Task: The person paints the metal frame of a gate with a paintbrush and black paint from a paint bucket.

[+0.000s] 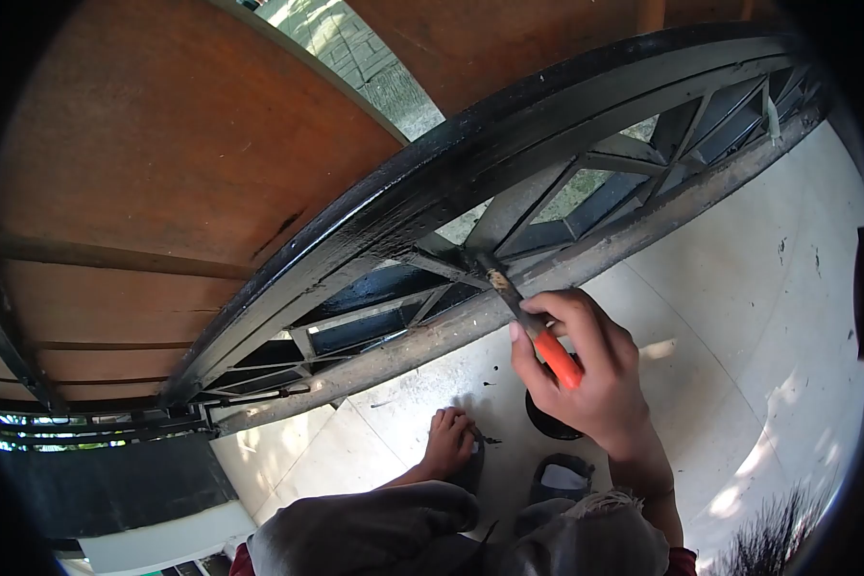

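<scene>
My right hand [586, 370] is closed round a paintbrush [559, 357] with an orange handle. The brush's dark tip touches or nearly touches the black bars of a metal frame [451, 261], which looks wet and glossy in places. Resting low near my knee and foot, my left hand [448, 442] has its fingers bent close together; whether anything is under them is hidden. Partly behind my right hand, a dark round container [550, 419] stands on the floor.
Brown panels [182, 125] rise behind the frame. A worn ledge [432, 341] runs below it. Pale floor tiles [710, 317] carry dark drips. My sandalled foot [562, 477] and grey-clad knees [355, 533] are at the bottom. A dark wall [115, 485] stands at the left.
</scene>
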Motion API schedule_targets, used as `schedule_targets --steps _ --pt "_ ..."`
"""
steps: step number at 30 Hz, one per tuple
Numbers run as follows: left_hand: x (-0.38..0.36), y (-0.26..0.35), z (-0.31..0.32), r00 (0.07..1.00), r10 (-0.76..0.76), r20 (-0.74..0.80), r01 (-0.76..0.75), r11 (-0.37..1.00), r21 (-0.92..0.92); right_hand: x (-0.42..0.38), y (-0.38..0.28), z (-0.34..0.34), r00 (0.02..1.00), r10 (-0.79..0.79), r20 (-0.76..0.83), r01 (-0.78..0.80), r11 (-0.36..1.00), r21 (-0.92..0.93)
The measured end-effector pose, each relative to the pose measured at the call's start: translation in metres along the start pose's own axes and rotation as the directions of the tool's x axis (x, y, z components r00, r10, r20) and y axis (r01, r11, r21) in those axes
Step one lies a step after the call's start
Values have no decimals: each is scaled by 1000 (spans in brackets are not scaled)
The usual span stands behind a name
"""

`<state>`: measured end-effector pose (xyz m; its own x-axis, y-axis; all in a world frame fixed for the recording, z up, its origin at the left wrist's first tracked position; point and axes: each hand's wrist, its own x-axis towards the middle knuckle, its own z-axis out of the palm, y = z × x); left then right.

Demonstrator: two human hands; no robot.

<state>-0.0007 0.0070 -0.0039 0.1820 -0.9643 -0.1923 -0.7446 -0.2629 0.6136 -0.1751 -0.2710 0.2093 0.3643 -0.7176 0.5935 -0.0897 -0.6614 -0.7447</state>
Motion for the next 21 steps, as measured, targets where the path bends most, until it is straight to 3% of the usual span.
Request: schedule_targets --steps 5,9,12,17,21 --pt "0 3 -2 1000 2 -4 -3 1000 -14 -11 15 24 997 -4 79 7 999 -47" --pt "-1 1 -4 1000 20 -9 -20 1000 -8 -6 11 24 995 -34 -94 31 999 -27" --pt "1 4 -4 1000 19 2 -19 1000 -4 -7 28 35 991 32 132 -25 998 -57" --pt "1 2 -4 1000 18 7 -18 1000 -17 13 16 15 989 47 140 -49 999 17" --pt "2 1 -2 1000 8 9 -8 999 -33 43 29 14 953 104 284 -113 993 16"
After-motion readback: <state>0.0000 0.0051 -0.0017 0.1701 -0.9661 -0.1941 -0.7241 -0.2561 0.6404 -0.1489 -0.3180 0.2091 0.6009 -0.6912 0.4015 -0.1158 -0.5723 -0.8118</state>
